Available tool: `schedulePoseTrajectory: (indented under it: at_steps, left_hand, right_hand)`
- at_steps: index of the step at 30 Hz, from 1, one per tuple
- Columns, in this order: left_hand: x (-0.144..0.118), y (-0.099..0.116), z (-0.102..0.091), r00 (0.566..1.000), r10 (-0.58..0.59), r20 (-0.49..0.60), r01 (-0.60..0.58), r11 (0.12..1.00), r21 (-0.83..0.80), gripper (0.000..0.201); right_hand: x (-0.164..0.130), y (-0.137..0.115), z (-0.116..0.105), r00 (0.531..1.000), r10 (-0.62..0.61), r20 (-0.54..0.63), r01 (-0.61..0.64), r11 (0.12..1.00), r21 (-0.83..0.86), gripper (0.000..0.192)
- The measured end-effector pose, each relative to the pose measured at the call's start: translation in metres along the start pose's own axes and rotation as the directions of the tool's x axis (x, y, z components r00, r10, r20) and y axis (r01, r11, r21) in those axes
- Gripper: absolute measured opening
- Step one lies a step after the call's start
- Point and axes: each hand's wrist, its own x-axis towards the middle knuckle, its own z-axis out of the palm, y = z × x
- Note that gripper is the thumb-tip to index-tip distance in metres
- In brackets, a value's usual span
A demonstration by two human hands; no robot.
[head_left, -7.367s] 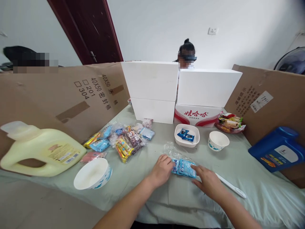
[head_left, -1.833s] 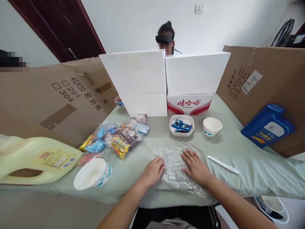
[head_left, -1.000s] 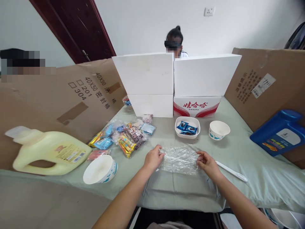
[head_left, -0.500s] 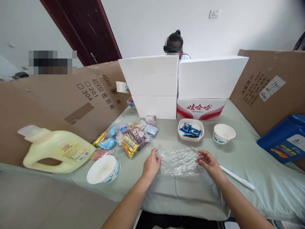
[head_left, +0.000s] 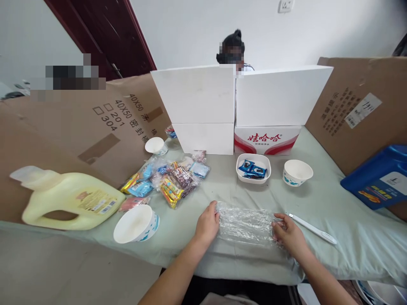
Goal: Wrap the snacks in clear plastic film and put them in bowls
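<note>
A clear, crinkled plastic bag (head_left: 244, 223) is stretched flat between my two hands near the table's front edge. My left hand (head_left: 208, 222) is closed on its left edge, thumb and fingers pinched together. At the right end of the bag, my right hand (head_left: 288, 233) pinches the plastic with its fingertips. Just beyond the right hand lies a slim white tool (head_left: 313, 228) with a rounded end. Ahead of the bag stands a white square bowl (head_left: 253, 181) holding several small blue packets (head_left: 252, 168).
Packaged snacks (head_left: 174, 180) lie piled left of centre. Paper bowls stand at front left (head_left: 135, 224), back left (head_left: 155, 146) and right (head_left: 297, 173). A yellow jug (head_left: 76, 201) and a blue container (head_left: 378, 178) flank the table. White boxes (head_left: 195, 99) and cardboard panels (head_left: 104, 123) wall it in; people sit beyond.
Both hands have shifted slightly right with the bag, whose right end now sits lower. A paper bowl that was in mid-air beside the left cardboard now rests at the table's back left.
</note>
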Motion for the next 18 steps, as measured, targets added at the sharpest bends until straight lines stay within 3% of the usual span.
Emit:
schedulePoseTrajectory:
  at_steps: [2,4,6,8,9,11,13,14,18]
  left_hand:
    - [0.001,-0.001,0.001,0.999,0.02,-0.045,-0.02,1.0,0.003,0.04]
    - [0.0,-0.001,0.001,0.984,0.082,-0.16,-0.078,0.996,0.034,0.038]
    - [-0.004,0.001,0.001,0.922,0.188,-0.339,-0.163,0.981,0.101,0.03]
    - [-0.011,0.007,0.001,0.829,0.362,-0.426,-0.324,0.932,0.161,0.015]
    - [-0.015,0.01,0.002,0.786,0.477,-0.394,-0.445,0.878,0.175,0.012]
    - [-0.023,0.017,0.006,0.68,0.697,-0.229,-0.686,0.715,0.137,0.017]
    - [-0.028,0.022,0.011,0.588,0.805,-0.081,-0.802,0.593,0.068,0.016]
    - [-0.03,0.023,0.013,0.578,0.814,-0.049,-0.813,0.58,0.053,0.015]
    - [-0.029,0.021,0.015,0.634,0.772,0.03,-0.773,0.633,0.042,0.031]
  right_hand:
    - [0.001,-0.001,-0.001,0.997,-0.063,-0.035,0.063,0.998,-0.006,0.043]
    - [0.003,-0.003,0.001,0.985,-0.159,-0.059,0.158,0.987,-0.023,0.041]
    - [0.005,-0.003,0.003,0.972,-0.228,-0.052,0.225,0.972,-0.063,0.038]
    - [0.007,-0.002,0.005,0.965,-0.258,-0.038,0.252,0.96,-0.122,0.036]
    - [0.008,-0.001,0.006,0.964,-0.265,-0.034,0.257,0.956,-0.144,0.035]
    - [0.01,0.002,0.008,0.963,-0.269,-0.033,0.26,0.951,-0.167,0.034]
    - [0.012,0.004,0.008,0.963,-0.269,-0.029,0.26,0.95,-0.17,0.034]
    - [0.014,0.004,0.007,0.963,-0.267,-0.024,0.26,0.951,-0.165,0.034]
    - [0.021,0.001,0.005,0.967,-0.255,-0.011,0.252,0.96,-0.12,0.034]
